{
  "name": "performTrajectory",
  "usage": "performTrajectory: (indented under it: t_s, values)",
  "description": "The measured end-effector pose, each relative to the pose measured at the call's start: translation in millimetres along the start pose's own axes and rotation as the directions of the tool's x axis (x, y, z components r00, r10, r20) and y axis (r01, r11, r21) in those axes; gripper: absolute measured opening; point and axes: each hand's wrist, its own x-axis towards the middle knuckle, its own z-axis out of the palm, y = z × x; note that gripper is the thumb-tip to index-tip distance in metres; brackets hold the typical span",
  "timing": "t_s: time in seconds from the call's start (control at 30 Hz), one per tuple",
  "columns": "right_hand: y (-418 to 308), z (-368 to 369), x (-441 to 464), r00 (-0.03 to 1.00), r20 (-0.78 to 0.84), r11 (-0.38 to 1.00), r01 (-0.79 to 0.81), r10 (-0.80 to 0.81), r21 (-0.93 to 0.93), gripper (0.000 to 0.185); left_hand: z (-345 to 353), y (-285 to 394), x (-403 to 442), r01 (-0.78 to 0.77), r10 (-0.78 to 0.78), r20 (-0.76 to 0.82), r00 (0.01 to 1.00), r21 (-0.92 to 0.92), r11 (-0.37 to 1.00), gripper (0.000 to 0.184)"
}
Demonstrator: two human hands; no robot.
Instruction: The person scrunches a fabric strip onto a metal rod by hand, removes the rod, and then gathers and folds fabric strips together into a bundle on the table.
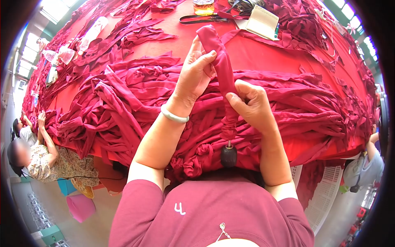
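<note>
A long dark red fabric strip [223, 68], which looks like a sewn tube, stands upright in front of my chest. My left hand [196, 76] grips its upper part between thumb and fingers. Lower down, my right hand [253, 106] pinches its edge with curled fingers. Below my right hand the cloth is bunched up around a thin metal rod. The rod ends in a black handle [228, 156], which points down near my shirt, with neither hand on it. The rod's upper end is hidden in the cloth. Under my hands lies a heap of dark red strips [288, 96].
A red-covered table [164, 43] carries fabric scraps, a glass of yellow liquid [203, 7], a black strap [201, 19], an open notebook [262, 21] and a green pen [276, 31]. One person [45, 152] works at left, another [364, 168] at right. A pink bin [80, 207] stands on the floor.
</note>
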Motion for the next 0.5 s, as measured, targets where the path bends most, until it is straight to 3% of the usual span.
performTrajectory:
  t_s: [0.13, 0.23, 0.3, 0.33, 0.37, 0.43, 0.5]
  values:
    - [-4.9, -12.3, 0.5, 0.986, 0.161, 0.998, -0.057, 0.051, 0.028, 0.018, 0.1, -0.6, -1.1, 0.008, -0.008, 0.005, 1.0, -0.018, 1.0, 0.061]
    - [0.3, -10.0, 0.5, 0.986, 0.162, 0.988, -0.052, 0.028, 0.148, 0.019, -0.7, -2.1, -1.2, 0.002, -0.002, 0.014, 1.0, -0.018, 1.0, 0.061]
    - [-6.3, -13.3, 5.2, 0.977, 0.157, 0.987, -0.155, 0.147, 0.041, 0.024, -1.7, -1.5, -1.4, -0.004, 0.005, 0.013, 1.0, -0.022, 1.0, 0.061]
    - [2.0, -10.2, 14.7, 0.989, -0.007, 0.979, 0.144, -0.146, -0.144, 0.031, -2.3, -1.3, -0.6, -0.002, 0.002, 0.02, 1.0, -0.004, 1.0, 0.061]
    - [8.0, -8.1, 23.6, 0.976, -0.112, 0.962, 0.162, -0.189, -0.219, 0.034, -2.0, -1.5, -0.8, 0.003, -0.003, 0.028, 1.0, 0.013, 1.0, 0.061]
    - [-8.5, 0.6, 35.2, 0.979, -0.198, 0.999, 0.039, -0.04, -0.009, 0.034, -2.2, -1.9, -1.6, 0.002, -0.002, 0.021, 1.0, 0.023, 1.0, 0.06]
    - [5.9, 6.8, 49.8, 0.944, -0.228, 0.963, 0.197, -0.237, -0.185, 0.029, -2.4, -2.2, -1.8, -0.015, 0.014, 0.027, 1.0, 0.032, 0.999, 0.06]
